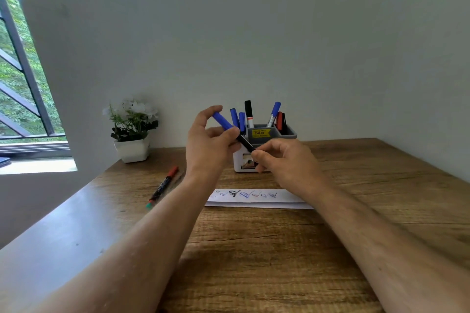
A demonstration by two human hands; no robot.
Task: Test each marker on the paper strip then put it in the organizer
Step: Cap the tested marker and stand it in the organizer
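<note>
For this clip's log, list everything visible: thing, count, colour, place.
Blue-capped black marker: 1, held in the air in front of the organizer.
Grey and white plastic organizer: 1, far side of table.
Markers standing in organizer: about 5, blue, black, red.
Red-capped marker: 1, lying left on table.
White paper strip: 1, with scribbles, table centre.
White potted plant: 1, far left corner.
Wooden table: 1, brown.
Window: 1, left.
Left hand: grips the cap end.
Right hand: pinches the barrel end.

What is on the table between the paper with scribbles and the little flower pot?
In the head view, a red-capped black marker lies between the white paper strip and the white flower pot.
</note>
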